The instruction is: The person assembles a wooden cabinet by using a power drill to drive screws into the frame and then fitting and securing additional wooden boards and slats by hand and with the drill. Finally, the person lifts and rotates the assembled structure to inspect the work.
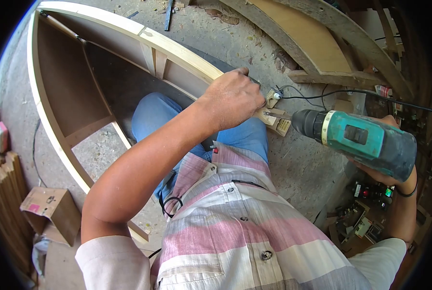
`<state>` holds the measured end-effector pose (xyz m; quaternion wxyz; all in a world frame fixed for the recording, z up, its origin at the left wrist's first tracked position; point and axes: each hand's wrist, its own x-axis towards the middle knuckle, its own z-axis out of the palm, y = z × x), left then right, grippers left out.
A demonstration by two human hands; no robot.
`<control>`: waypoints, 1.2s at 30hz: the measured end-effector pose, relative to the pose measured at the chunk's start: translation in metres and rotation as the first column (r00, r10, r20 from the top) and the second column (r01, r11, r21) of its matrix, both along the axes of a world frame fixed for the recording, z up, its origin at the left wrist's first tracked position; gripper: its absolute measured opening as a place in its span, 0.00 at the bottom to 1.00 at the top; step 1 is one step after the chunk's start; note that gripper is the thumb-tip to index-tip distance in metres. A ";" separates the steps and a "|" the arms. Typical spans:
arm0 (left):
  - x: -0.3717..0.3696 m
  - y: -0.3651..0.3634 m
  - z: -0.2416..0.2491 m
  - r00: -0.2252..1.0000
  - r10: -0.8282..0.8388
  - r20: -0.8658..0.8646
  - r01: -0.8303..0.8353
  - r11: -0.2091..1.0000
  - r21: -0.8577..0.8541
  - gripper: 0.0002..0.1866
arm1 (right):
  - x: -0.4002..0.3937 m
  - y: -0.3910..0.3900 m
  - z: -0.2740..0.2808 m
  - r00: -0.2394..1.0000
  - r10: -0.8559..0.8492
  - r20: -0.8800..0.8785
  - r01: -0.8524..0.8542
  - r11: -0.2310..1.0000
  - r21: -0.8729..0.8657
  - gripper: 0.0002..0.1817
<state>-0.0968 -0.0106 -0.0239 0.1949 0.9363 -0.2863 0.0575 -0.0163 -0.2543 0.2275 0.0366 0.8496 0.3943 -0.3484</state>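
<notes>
My right hand (376, 170) is wrapped round the handle of a teal cordless drill (358, 135), its fingers partly hidden under the body. The drill lies level, and its bit (281, 115) points left, with the tip right at the end of a pale wooden frame (177, 48). Gripping the rail near that end is my left hand (235, 99), fingers curled over the wood just beside the bit. The curved frame, backed with brown panels, stretches away to the upper left and across my knees. A small white-tipped piece (277, 95) sits close to the rail end.
Another curved wooden frame (298, 38) lies at the upper right, with a black cable (361, 92) running below it. On the left stand a cardboard box (56, 212) and a stack of wood strips (8, 193). Hardware bits (363, 227) fill a box at lower right.
</notes>
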 end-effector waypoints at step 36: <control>-0.004 -0.001 0.005 0.990 0.042 -0.131 -0.036 0.998 0.043 0.17 | -0.017 0.020 -0.006 0.883 -0.453 -0.120 0.468 0.870 0.157 0.14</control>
